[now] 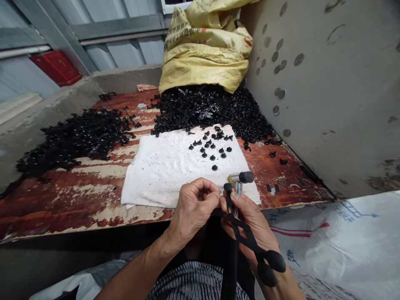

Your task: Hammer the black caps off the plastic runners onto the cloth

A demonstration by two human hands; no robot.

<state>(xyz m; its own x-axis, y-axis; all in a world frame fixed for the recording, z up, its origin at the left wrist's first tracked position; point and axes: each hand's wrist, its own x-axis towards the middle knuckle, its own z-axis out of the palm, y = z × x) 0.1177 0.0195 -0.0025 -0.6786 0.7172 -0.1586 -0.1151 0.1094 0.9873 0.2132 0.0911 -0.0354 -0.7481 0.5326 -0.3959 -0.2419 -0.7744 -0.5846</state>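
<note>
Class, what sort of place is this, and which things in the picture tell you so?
Probably a small workshop finishing moulded plastic parts: black parts lie heaped on a worn wooden bench, a full sack stands behind them, and the right hand holds a moulded runner.

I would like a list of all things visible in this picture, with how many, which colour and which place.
moulded plastic runner: one, black, in right hand
plastic studs: about twenty, black, on towel
towel: one, white, on tabletop
small hammer-like tool: one, black and silver, at towel's near edge
heaps of plastic parts: two, black, left and back of tabletop
woven sack: one, yellow, behind back heap
wooden tabletop: one, red-brown, peeling, below everything
concrete wall: one, grey, right
left hand: one, fingers curled, beside runner
right hand: one, gripping runner
</note>
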